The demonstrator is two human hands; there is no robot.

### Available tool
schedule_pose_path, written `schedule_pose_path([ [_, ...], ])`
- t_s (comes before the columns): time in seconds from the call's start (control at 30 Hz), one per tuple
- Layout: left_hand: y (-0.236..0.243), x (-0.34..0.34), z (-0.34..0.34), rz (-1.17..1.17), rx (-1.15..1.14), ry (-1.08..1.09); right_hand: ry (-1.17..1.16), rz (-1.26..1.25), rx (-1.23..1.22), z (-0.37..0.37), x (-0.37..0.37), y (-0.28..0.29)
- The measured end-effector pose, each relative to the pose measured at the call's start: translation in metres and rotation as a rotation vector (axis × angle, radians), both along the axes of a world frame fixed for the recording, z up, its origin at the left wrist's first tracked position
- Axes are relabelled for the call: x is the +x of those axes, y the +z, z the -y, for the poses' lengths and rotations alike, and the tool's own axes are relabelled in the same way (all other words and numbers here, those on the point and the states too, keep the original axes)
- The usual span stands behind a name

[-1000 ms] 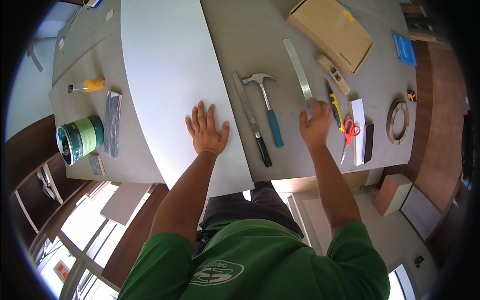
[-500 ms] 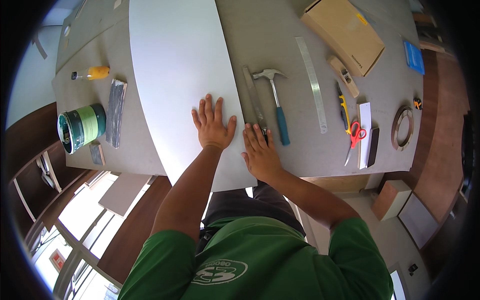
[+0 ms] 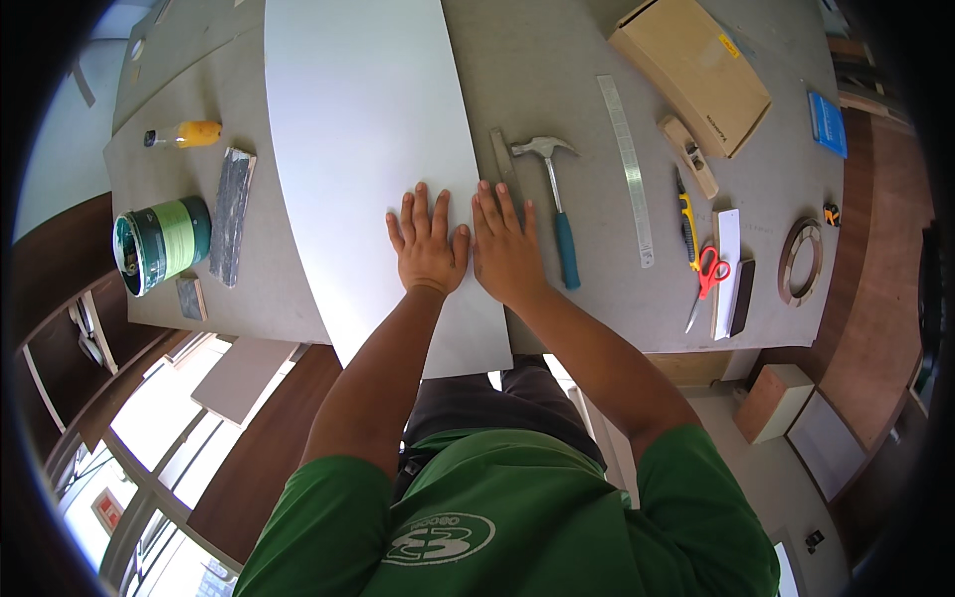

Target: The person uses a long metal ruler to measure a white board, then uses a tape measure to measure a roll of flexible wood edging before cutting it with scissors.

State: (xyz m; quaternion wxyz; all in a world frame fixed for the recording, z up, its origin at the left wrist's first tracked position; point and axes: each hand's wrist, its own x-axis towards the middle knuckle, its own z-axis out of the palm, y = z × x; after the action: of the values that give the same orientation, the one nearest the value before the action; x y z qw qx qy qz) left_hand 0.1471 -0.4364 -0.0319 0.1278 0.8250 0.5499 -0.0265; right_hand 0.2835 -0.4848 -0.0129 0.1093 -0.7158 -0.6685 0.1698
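Note:
A long white panel [image 3: 363, 109] lies flat on the worktable and reaches over its near edge. My left hand [image 3: 430, 247] rests palm down on the panel, its fingers apart. Along the panel's right edge lies my right hand [image 3: 509, 249], also flat with fingers stretched, partly over the panel and partly over the tabletop. It hides most of a flat file [image 3: 503, 159], of which the far end shows. Just right of that hand is a claw hammer [image 3: 563, 214] with a blue handle. Neither hand grips anything.
Right of the hammer lie a steel ruler [image 3: 627, 169], a wooden hand plane [image 3: 689, 156], a yellow cutter [image 3: 687, 224], red-handled scissors [image 3: 710, 271] and a cardboard box [image 3: 696, 75]. A green can [image 3: 169, 244], a bottle [image 3: 189, 134] and a dark strip [image 3: 232, 219] stand left.
My right hand has slid forward and slightly left along the panel's edge, now covering more of the file. My left hand stays almost in place.

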Motion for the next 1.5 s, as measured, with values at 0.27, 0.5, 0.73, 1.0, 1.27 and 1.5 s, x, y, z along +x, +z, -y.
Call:
schedule_pose_path([
  [0.27, 0.001, 0.001, -0.001, -0.002, -0.028, 0.027, -0.032, -0.114, -0.031, 0.012, 0.003, -0.008],
  [0.5, -0.001, -0.001, 0.001, 0.021, 0.003, 0.016, 0.018, -0.146, -0.038, 0.062, 0.010, -0.008],
  [0.73, 0.000, -0.001, 0.000, -0.003, 0.035, 0.004, -0.123, -0.161, 0.012, 0.056, 0.019, 0.006],
  [1.0, 0.000, 0.000, 0.000, -0.023, 0.010, 0.007, -0.199, -0.210, -0.066, 0.041, 0.030, -0.001],
  [1.27, 0.000, 0.001, 0.000, -0.017, 0.014, 0.004, -0.402, -0.416, -0.105, 0.046, 0.039, -0.001],
  [1.5, 0.000, -0.001, 0.000, -0.005, 0.010, 0.012, -0.549, -0.709, -0.278, 0.071, 0.043, 0.020],
])
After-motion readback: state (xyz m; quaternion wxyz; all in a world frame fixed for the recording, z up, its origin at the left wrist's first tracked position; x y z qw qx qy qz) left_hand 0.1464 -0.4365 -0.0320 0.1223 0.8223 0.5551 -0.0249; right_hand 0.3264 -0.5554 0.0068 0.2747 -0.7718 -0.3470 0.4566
